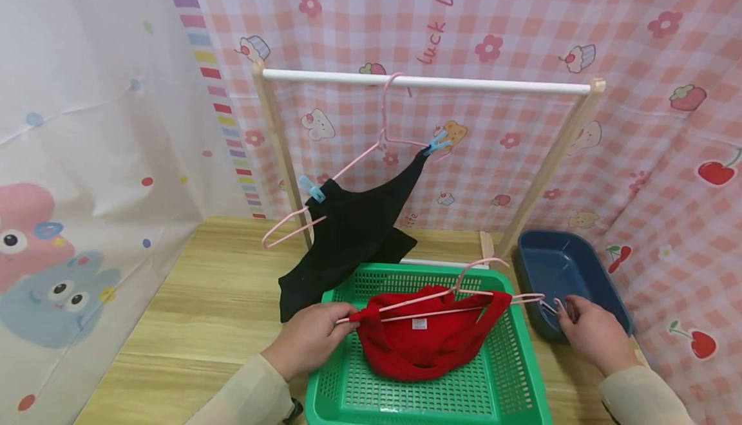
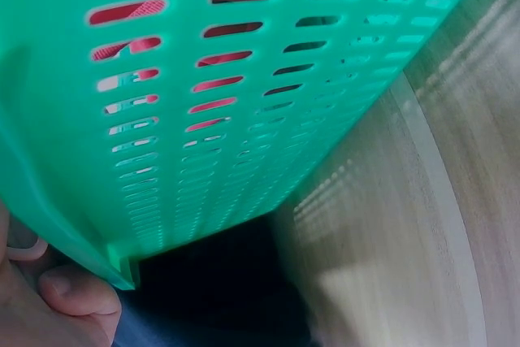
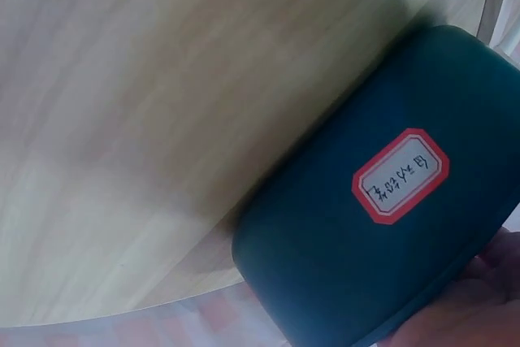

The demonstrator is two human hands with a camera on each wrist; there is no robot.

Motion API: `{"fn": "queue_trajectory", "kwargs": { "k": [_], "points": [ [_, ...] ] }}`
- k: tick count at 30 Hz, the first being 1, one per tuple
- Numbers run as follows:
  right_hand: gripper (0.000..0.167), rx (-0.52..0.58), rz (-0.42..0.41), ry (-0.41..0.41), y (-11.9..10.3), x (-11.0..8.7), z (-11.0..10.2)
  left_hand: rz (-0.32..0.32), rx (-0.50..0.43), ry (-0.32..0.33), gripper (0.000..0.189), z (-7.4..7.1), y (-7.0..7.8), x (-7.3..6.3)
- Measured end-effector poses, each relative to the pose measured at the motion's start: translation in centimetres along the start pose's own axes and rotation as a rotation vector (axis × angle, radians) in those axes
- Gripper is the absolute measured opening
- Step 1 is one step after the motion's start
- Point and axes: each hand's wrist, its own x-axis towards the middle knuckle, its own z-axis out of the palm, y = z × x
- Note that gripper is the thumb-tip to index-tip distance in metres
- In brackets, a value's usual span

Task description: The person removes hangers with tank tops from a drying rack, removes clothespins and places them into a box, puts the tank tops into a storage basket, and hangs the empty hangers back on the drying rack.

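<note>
My left hand (image 1: pixel 313 341) grips the left end of a pink hanger (image 1: pixel 484 293), with thumb and fingers round the wire. A red garment (image 1: pixel 429 348) with a white label hangs on that hanger by its straps, over a green basket (image 1: pixel 333 406). Near the hanger's right end, my right hand (image 1: pixel 597 335) pinches a small clothespin (image 1: pixel 547 308) between thumb and fingers. In the left wrist view, the left hand (image 2: pixel 69 306) is at the lower left by the basket's rim. The right hand (image 3: pixel 463 314) appears at the bottom right of the right wrist view.
Behind the basket stands a wooden rack with a white rail (image 1: pixel 493 84). A black garment (image 1: pixel 365 219) hangs there from another pink hanger (image 1: pixel 353 164), held by light blue clothespins (image 1: pixel 313 190). A dark blue basin (image 1: pixel 556 264) with a paper label is at the right on the wooden table (image 1: pixel 191 309).
</note>
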Motion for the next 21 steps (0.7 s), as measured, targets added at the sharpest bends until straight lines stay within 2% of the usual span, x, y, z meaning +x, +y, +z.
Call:
{"fn": "queue_trajectory", "kwargs": {
  "k": [2,9,21],
  "points": [
    [0.023,-0.007,0.008,-0.022,0.1,0.3,-0.2,-0.001,0.001,0.003,0.01,0.0,0.0,0.0],
    [0.048,-0.039,0.045,-0.119,0.7,1.1,-0.6,-0.004,0.007,0.01,0.009,0.1,0.0,0.0],
    [0.049,-0.078,0.055,-0.205,1.1,1.7,-0.7,-0.002,0.016,0.014,0.01,0.2,0.0,0.0]
  ]
}}
